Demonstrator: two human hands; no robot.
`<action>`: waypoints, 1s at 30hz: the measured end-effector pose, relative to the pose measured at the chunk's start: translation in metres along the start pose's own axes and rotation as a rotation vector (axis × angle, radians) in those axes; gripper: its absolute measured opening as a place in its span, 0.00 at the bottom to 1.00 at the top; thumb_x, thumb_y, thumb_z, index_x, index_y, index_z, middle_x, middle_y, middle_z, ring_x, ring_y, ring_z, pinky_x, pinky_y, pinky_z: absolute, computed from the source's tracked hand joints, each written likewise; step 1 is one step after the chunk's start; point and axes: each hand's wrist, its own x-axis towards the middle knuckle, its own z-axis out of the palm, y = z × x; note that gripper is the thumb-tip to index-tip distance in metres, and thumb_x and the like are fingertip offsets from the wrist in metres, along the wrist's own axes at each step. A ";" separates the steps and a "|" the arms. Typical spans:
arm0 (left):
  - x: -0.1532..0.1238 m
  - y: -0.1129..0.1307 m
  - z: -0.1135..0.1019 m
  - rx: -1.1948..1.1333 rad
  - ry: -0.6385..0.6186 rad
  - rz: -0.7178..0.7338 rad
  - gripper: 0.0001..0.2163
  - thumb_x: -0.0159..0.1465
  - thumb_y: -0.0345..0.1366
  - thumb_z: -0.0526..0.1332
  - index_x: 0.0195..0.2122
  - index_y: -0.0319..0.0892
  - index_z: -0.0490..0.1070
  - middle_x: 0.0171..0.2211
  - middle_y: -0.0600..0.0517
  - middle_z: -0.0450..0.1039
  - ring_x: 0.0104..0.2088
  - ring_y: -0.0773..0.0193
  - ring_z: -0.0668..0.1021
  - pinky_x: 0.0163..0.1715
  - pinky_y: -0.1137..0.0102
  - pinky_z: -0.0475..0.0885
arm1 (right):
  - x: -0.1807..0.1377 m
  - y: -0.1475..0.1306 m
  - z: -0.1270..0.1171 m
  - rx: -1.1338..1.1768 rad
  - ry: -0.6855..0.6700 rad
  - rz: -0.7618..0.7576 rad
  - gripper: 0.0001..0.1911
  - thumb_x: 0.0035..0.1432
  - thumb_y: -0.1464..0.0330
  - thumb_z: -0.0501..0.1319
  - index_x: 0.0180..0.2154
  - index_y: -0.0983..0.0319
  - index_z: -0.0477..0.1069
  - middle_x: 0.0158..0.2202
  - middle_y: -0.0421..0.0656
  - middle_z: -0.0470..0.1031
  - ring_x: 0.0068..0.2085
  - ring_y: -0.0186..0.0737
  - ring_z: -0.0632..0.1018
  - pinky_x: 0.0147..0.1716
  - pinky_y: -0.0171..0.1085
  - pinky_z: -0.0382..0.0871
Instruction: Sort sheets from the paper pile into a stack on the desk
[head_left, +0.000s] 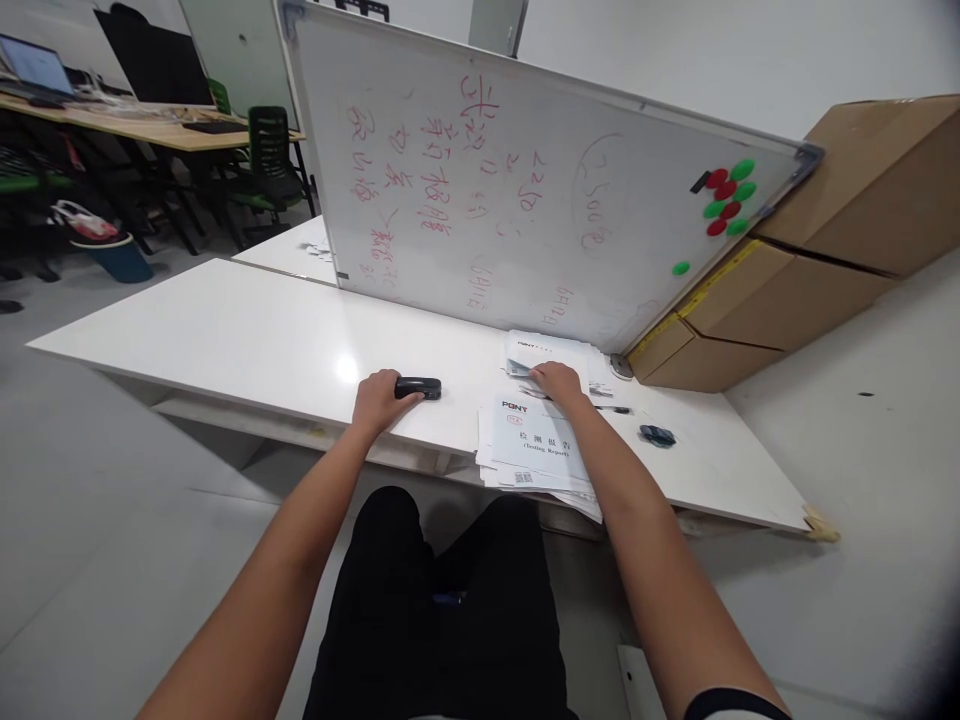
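My left hand rests on the white table with its fingers curled round the near end of a small black stapler. My right hand lies over a sheet in the far stack of printed papers, fingers pinched on its near edge. A second stack of papers with a printed cover sheet lies closer to me and overhangs the table's front edge, just under my right forearm.
A large whiteboard with red writing and red and green magnets leans behind the papers. Cardboard boxes stand at the right. A pen and a small dark object lie right of the papers. Desks, chairs and monitors fill the far left.
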 end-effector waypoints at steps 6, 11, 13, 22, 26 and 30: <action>0.000 0.001 0.000 0.018 -0.005 -0.008 0.20 0.57 0.57 0.58 0.35 0.43 0.66 0.36 0.45 0.71 0.40 0.52 0.74 0.36 0.62 0.66 | 0.005 -0.001 0.001 -0.040 -0.003 -0.001 0.18 0.67 0.68 0.46 0.48 0.61 0.73 0.45 0.50 0.77 0.44 0.44 0.75 0.37 0.37 0.62; 0.000 0.001 -0.001 0.018 -0.007 -0.011 0.21 0.57 0.58 0.58 0.35 0.43 0.67 0.35 0.46 0.71 0.38 0.53 0.74 0.36 0.63 0.65 | 0.009 -0.003 0.004 -0.097 0.001 -0.018 0.18 0.66 0.69 0.48 0.53 0.61 0.69 0.47 0.51 0.75 0.44 0.45 0.76 0.37 0.38 0.63; 0.000 0.002 -0.001 0.020 -0.014 -0.011 0.21 0.57 0.58 0.58 0.36 0.43 0.67 0.35 0.46 0.71 0.38 0.54 0.74 0.35 0.63 0.65 | 0.009 -0.004 0.003 -0.116 -0.008 -0.027 0.18 0.66 0.67 0.48 0.51 0.60 0.70 0.48 0.51 0.74 0.44 0.45 0.76 0.38 0.37 0.64; 0.000 0.001 -0.001 0.017 0.000 0.004 0.21 0.57 0.57 0.59 0.35 0.42 0.66 0.34 0.46 0.71 0.36 0.55 0.73 0.33 0.65 0.64 | 0.010 -0.006 -0.003 -0.206 -0.053 -0.072 0.20 0.68 0.61 0.47 0.47 0.61 0.74 0.47 0.52 0.74 0.44 0.43 0.77 0.39 0.36 0.64; 0.000 0.001 -0.001 -0.005 0.007 0.010 0.20 0.57 0.57 0.58 0.33 0.42 0.66 0.33 0.46 0.71 0.34 0.56 0.73 0.31 0.65 0.63 | 0.011 -0.007 -0.001 -0.244 -0.065 -0.087 0.20 0.68 0.63 0.46 0.46 0.62 0.74 0.45 0.53 0.75 0.42 0.43 0.77 0.38 0.36 0.64; 0.000 0.001 0.000 -0.003 0.014 0.013 0.21 0.57 0.57 0.58 0.33 0.42 0.66 0.34 0.46 0.71 0.35 0.56 0.73 0.32 0.65 0.63 | 0.011 -0.006 0.002 -0.277 -0.074 -0.101 0.19 0.68 0.65 0.47 0.47 0.64 0.73 0.45 0.55 0.75 0.42 0.43 0.78 0.38 0.36 0.64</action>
